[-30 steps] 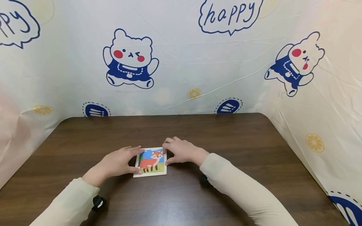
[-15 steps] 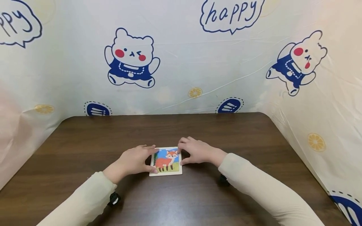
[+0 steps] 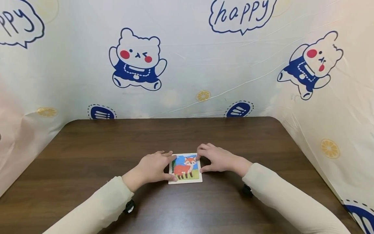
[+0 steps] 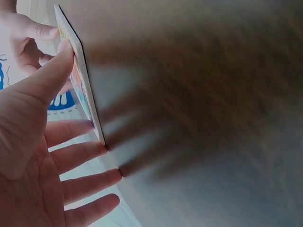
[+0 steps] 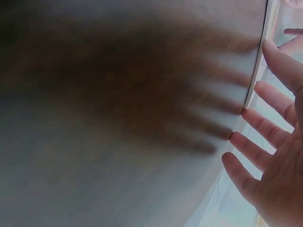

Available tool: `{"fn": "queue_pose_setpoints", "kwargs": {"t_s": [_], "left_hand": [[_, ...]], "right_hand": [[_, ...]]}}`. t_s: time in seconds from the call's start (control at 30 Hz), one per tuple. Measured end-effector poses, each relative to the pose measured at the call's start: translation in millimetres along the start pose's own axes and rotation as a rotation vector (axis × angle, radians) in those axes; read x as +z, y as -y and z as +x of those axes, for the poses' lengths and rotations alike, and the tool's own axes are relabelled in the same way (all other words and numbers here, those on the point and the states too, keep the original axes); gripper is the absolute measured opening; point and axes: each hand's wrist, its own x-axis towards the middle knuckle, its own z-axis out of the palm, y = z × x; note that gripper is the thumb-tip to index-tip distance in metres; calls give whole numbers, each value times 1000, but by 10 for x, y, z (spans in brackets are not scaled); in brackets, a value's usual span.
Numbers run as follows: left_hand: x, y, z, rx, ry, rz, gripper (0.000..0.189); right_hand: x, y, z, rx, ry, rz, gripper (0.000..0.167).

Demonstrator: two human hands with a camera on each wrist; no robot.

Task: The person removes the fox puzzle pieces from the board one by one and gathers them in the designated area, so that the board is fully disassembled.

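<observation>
Compared with half a second ago, the fox picture board (image 3: 185, 169) is lying more to the right on the table (image 3: 122, 139), and both hands are standing more to the right together with it.

The thumb (image 4: 61, 68) of the left hand (image 3: 153, 167) is resting on the board's near left corner, and the index finger is touching the left edge nearer the far corner. The other fingers (image 4: 92, 186) of this hand are stretching out almost straight, the ring and little ones reaching past the far corner.

The thumb (image 5: 283, 61) of the right hand (image 3: 219, 158) is touching the right edge, and its index finger is meeting the same edge farther away. The remaining fingers are extending loosely — neither hand is clenching. So the board is staying between the two hands, lying flat, near the middle of the table's width.

Farther out, pale sleeves (image 3: 93, 208) are covering the arms, and a dark device (image 3: 129, 206) is showing under the left wrist.

Behind the table a pale printed cloth (image 3: 187, 48) is hanging — on it two bears (image 3: 135, 61) are raising their arms, and the word "happy" (image 3: 242, 13) is appearing above.
</observation>
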Motion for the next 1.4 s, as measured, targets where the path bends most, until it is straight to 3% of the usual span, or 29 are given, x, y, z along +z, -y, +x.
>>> {"fn": "queue_pose_setpoints", "kwargs": {"t_s": [0.27,0.67,0.83,1.07,1.4], "left_hand": [[42,-157,64,35,-12,45,86],[106,-367,1,53,-17,94,87],[95,-349,-27,48,-14,64,87],[77,-186,-127,62,29,-33,95],[98,-110,-145,97,55,-90,95]], "right_hand": [[13,-48,-215,5,-13,-30,35],[18,28,-460,19,3,-42,36],[12,41,-433,26,5,-44,37],[-22,130,-370,48,9,-62,40],[-63,382,55,-9,-5,-27,36]]}}
